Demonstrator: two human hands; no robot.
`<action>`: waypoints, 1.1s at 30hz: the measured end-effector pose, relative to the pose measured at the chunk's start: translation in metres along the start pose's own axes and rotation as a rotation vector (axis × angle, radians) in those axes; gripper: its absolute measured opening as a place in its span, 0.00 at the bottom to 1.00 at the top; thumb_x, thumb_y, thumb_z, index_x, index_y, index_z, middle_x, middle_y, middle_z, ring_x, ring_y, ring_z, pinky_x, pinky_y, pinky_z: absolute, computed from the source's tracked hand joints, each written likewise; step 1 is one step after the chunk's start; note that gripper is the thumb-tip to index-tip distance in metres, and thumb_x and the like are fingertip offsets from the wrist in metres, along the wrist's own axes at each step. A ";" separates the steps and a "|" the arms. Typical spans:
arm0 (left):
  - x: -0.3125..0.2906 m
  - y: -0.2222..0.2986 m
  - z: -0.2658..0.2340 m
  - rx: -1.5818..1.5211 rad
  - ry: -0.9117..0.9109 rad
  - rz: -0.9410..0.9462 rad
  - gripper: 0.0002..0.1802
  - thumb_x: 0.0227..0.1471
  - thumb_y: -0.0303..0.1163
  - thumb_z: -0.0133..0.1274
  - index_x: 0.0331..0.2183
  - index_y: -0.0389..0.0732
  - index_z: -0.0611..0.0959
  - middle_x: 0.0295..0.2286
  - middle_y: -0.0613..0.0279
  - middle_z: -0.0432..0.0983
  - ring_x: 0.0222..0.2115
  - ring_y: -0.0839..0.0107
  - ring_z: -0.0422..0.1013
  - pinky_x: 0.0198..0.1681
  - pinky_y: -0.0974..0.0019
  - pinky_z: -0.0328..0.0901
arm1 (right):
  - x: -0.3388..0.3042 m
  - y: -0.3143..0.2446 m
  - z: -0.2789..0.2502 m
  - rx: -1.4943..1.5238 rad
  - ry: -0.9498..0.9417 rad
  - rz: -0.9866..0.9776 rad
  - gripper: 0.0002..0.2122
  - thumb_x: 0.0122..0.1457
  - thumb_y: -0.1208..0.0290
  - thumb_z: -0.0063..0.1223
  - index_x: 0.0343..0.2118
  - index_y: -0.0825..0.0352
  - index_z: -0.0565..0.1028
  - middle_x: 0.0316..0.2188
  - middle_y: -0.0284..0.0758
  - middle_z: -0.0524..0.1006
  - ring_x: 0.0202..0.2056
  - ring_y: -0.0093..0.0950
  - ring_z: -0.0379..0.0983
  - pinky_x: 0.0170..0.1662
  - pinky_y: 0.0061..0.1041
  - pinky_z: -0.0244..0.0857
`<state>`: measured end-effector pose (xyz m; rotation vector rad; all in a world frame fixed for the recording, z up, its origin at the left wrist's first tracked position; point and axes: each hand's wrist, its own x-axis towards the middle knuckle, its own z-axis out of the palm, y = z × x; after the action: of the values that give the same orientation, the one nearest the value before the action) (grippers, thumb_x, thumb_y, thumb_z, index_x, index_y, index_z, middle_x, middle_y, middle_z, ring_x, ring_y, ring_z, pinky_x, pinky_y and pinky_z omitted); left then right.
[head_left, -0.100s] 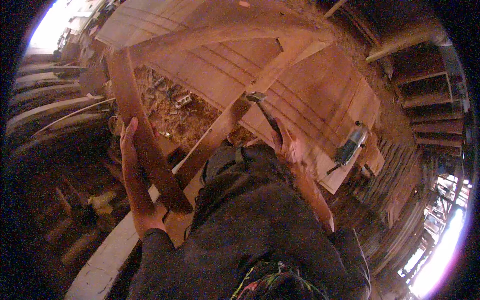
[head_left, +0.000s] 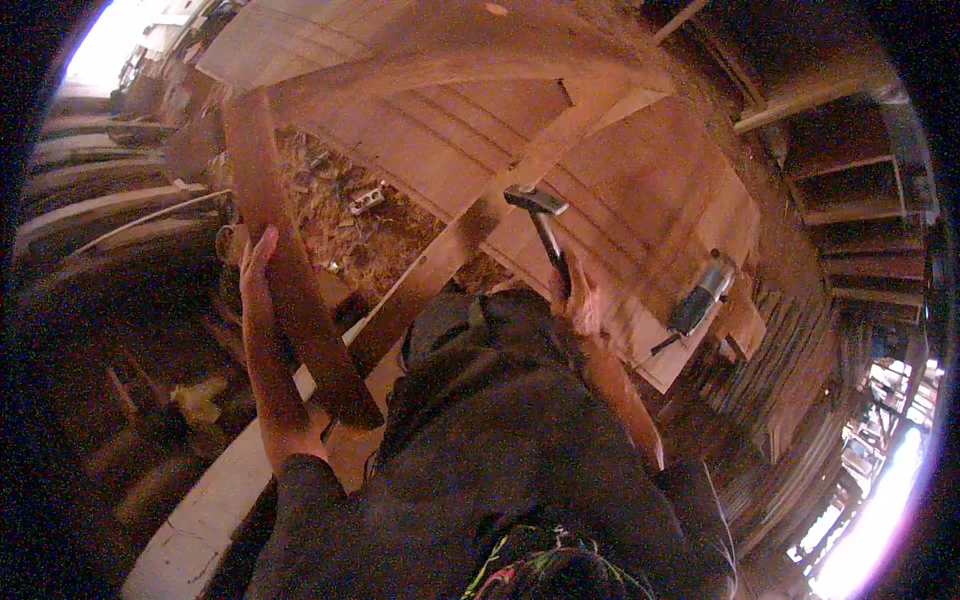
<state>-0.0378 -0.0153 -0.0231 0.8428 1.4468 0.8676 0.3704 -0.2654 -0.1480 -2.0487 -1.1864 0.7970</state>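
My left hand (head_left: 258,262) grips the left edge of a long wooden board (head_left: 290,250), part of a wooden frame; most of its fingers are hidden behind the board. In my right hand (head_left: 578,300) is a hammer (head_left: 548,240), held by its handle with the fingers wrapped round it. The metal hammer head points away from me, close to a slanting wooden crosspiece (head_left: 490,205) of the frame. From this view I cannot tell whether the head touches the wood. A curved wooden piece (head_left: 440,68) spans the frame's far side.
Grooved wooden panels (head_left: 610,215) lie under the frame. A grey and black power tool (head_left: 703,295) rests on them at the right. A white power strip (head_left: 367,201) lies among sawdust. Stacked boards (head_left: 800,370) stand at the right, with a pale beam (head_left: 205,520) at lower left.
The hammer head has shifted a little to the right and turned, so more of its side shows. My left hand stays on the board.
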 end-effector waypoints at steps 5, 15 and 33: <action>0.025 0.015 0.063 -0.056 -0.211 0.144 0.29 0.60 0.43 0.56 0.57 0.39 0.71 0.33 0.53 0.80 0.28 0.61 0.78 0.32 0.57 0.74 | 0.080 0.018 -0.011 -0.197 -0.018 -0.041 0.32 0.59 0.59 0.57 0.66 0.60 0.62 0.52 0.50 0.77 0.46 0.51 0.78 0.48 0.46 0.74; 0.009 -0.081 0.180 -0.046 -0.212 0.313 0.31 0.59 0.39 0.59 0.59 0.39 0.70 0.45 0.59 0.77 0.40 0.66 0.77 0.43 0.61 0.73 | 0.175 -0.002 -0.040 0.247 0.178 -0.433 0.19 0.70 0.65 0.49 0.60 0.68 0.68 0.39 0.47 0.80 0.39 0.43 0.78 0.45 0.40 0.71; -0.027 -0.030 0.166 0.042 -0.127 0.283 0.33 0.57 0.40 0.60 0.60 0.38 0.71 0.46 0.60 0.77 0.44 0.64 0.73 0.51 0.61 0.68 | 0.198 -0.082 -0.018 0.276 0.166 -0.499 0.19 0.66 0.70 0.54 0.58 0.67 0.70 0.36 0.48 0.80 0.38 0.45 0.80 0.40 0.40 0.74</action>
<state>0.1294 -0.0469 -0.0423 1.1331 1.2559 0.9779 0.4232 -0.0603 -0.1109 -1.4749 -1.3315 0.5019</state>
